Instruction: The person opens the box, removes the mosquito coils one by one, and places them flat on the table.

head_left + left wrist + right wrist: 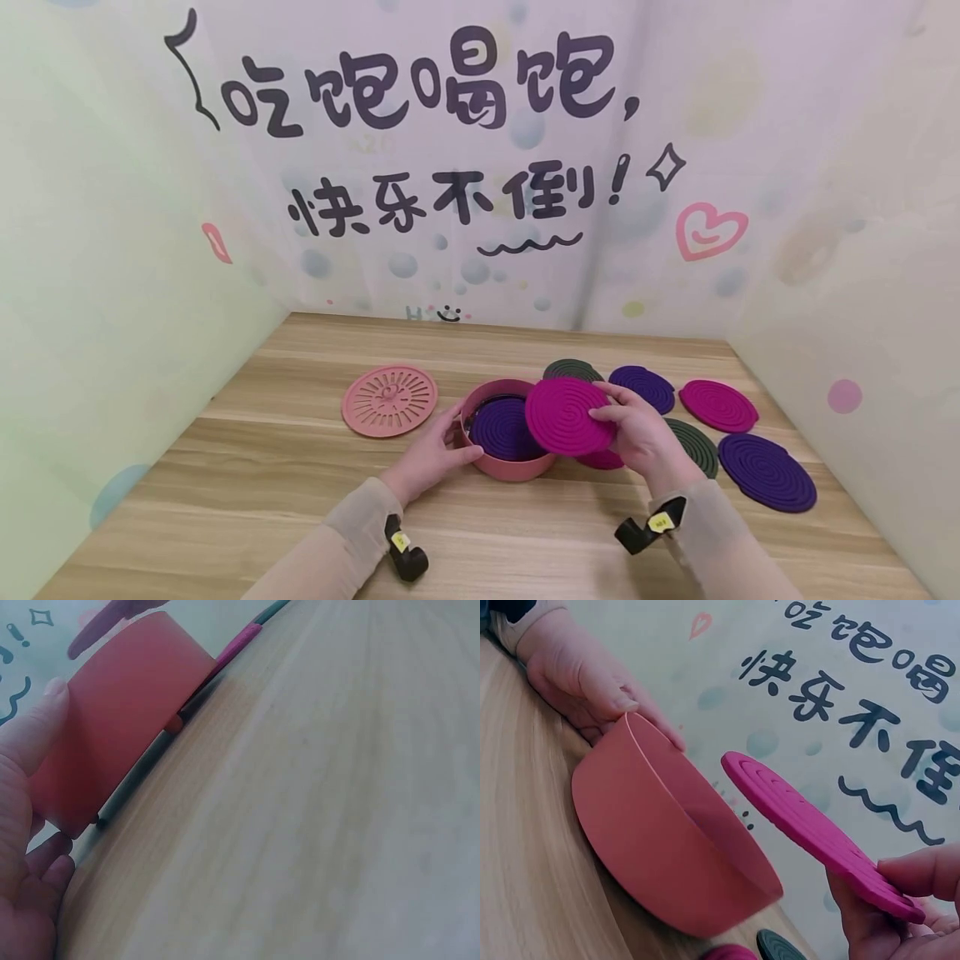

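A round coral-pink holder (517,469) stands on the table with a purple spiral coaster (506,427) lying inside. My left hand (427,460) grips the holder's left side, the thumb at its rim in the right wrist view. Between thumb and fingers, my right hand (643,433) pinches a magenta spiral coaster (566,415) by its right edge. In the right wrist view, this magenta coaster (810,817) is tilted in the air beside the holder's opening (660,832), apart from the rim. The left wrist view shows the holder's outer wall (127,712) and small feet beneath it.
Left of the holder lies a pink slotted disc (390,402). To the right are several flat coasters: green (573,369), purple (643,389), magenta (718,406), another green (697,448) and another purple (767,472). One more magenta coaster (603,460) is partly hidden. Printed walls enclose the wooden table.
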Demonstrator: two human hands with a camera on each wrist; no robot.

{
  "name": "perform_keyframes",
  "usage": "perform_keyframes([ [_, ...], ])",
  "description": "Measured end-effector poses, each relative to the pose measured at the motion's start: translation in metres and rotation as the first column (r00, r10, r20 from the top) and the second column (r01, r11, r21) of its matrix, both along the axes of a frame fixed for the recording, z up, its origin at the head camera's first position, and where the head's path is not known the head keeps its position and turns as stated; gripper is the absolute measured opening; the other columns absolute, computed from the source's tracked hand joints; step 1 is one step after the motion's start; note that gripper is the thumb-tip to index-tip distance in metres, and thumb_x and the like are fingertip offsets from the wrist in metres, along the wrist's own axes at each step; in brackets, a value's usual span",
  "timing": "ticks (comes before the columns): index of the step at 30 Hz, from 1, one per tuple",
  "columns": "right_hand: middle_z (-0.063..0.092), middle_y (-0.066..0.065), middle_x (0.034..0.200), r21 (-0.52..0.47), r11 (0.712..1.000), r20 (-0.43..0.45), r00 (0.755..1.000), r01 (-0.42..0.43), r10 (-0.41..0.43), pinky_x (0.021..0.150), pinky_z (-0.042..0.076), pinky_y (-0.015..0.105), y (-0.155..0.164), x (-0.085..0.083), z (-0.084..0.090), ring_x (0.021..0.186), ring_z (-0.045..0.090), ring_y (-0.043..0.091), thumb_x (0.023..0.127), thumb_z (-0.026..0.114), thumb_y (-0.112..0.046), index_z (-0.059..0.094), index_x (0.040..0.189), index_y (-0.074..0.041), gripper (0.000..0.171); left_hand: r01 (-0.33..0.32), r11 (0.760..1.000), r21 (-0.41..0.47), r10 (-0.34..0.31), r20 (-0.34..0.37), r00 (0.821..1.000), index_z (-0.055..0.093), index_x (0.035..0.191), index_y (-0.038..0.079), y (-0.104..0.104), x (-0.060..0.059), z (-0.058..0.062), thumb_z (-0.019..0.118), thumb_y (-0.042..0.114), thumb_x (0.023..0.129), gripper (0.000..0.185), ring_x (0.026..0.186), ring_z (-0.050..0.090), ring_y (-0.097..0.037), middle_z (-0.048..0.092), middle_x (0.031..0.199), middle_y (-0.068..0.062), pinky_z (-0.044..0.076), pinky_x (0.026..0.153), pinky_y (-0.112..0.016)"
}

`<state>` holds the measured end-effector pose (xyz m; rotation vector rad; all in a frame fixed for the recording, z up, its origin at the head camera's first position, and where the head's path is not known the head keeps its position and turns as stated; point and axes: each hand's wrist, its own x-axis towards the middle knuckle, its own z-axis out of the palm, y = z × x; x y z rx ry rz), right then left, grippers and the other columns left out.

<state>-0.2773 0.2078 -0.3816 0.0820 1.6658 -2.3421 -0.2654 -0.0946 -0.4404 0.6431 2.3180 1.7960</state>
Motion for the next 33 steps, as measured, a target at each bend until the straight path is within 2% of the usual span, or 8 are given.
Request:
perform_keyframes([
  [5, 0.054, 0.006, 0.098, 0.009, 1.000, 0.014, 1.000, 0.009, -0.009, 0.061, 0.049, 0.027, 0.022, 0.010, -0.002, 0.075, 0.058, 0.014, 0.079, 0.050, 0.009, 0.026, 0.131, -0.006, 0.059, 0.024, 0.999, 0.031, -0.024, 0.002, 1.000, 0.015, 0.137, 0.009, 0.000, 0.001, 0.002, 0.064, 0.018, 0.078, 0.077, 0.118, 0.029, -0.034, 0.025, 0.134, -0.019, 0.027, 0.095, -0.044],
  [11, 0.057, 0.004, 0.094, 0.007, 1.000, 0.050, 0.999, 0.002, -0.003, 0.062, 0.049, 0.027, 0.048, 0.022, -0.012, 0.075, 0.058, 0.014, 0.080, 0.049, 0.007, 0.035, 0.122, -0.013, 0.049, 0.024, 0.999, 0.032, -0.025, 0.012, 1.000, 0.015, 0.138, 0.010, 0.001, 0.001, 0.004, 0.064, 0.018, 0.078, 0.078, 0.119, 0.028, -0.033, 0.024, 0.135, -0.018, 0.027, 0.094, -0.044],
  [14, 0.058, 0.004, 0.095, 0.016, 1.000, 0.056, 0.998, -0.017, 0.016, 0.063, 0.049, 0.027, 0.061, 0.029, -0.019, 0.077, 0.058, 0.014, 0.080, 0.049, 0.007, 0.036, 0.123, -0.011, 0.048, 0.022, 0.999, 0.026, -0.022, 0.016, 1.000, 0.015, 0.138, 0.011, 0.001, 0.001, 0.003, 0.064, 0.019, 0.078, 0.078, 0.119, 0.028, -0.032, 0.024, 0.135, -0.017, 0.027, 0.094, -0.043],
  [20, 0.056, 0.006, 0.101, 0.055, 0.993, 0.056, 0.993, -0.104, 0.101, 0.067, 0.048, 0.028, 0.083, 0.041, -0.033, 0.083, 0.057, 0.016, 0.080, 0.049, 0.006, 0.035, 0.123, -0.007, 0.048, 0.019, 1.000, 0.021, -0.019, 0.018, 1.000, 0.015, 0.138, 0.011, 0.001, 0.001, 0.002, 0.064, 0.020, 0.078, 0.078, 0.119, 0.029, -0.032, 0.025, 0.135, -0.017, 0.027, 0.094, -0.043],
  [28, 0.057, 0.008, 0.100, 0.110, 0.966, 0.109, 0.969, -0.233, 0.222, 0.067, 0.048, 0.027, 0.104, 0.051, -0.046, 0.081, 0.057, 0.016, 0.080, 0.050, 0.002, 0.043, 0.121, -0.008, 0.043, -0.020, 0.999, -0.027, 0.020, 0.019, 1.000, 0.016, 0.138, 0.013, 0.000, 0.002, 0.002, 0.064, 0.023, 0.077, 0.079, 0.118, 0.031, -0.031, 0.027, 0.135, -0.016, 0.028, 0.094, -0.041],
  [33, 0.058, 0.010, 0.100, 0.083, 0.958, 0.131, 0.956, -0.274, 0.262, 0.066, 0.048, 0.027, 0.109, 0.054, -0.052, 0.081, 0.058, 0.018, 0.080, 0.050, 0.002, 0.048, 0.117, -0.011, 0.039, -0.034, 0.998, -0.043, 0.035, 0.013, 0.999, 0.016, 0.138, 0.013, 0.001, 0.003, 0.002, 0.065, 0.024, 0.077, 0.079, 0.118, 0.032, -0.030, 0.027, 0.135, -0.015, 0.028, 0.095, -0.040],
])
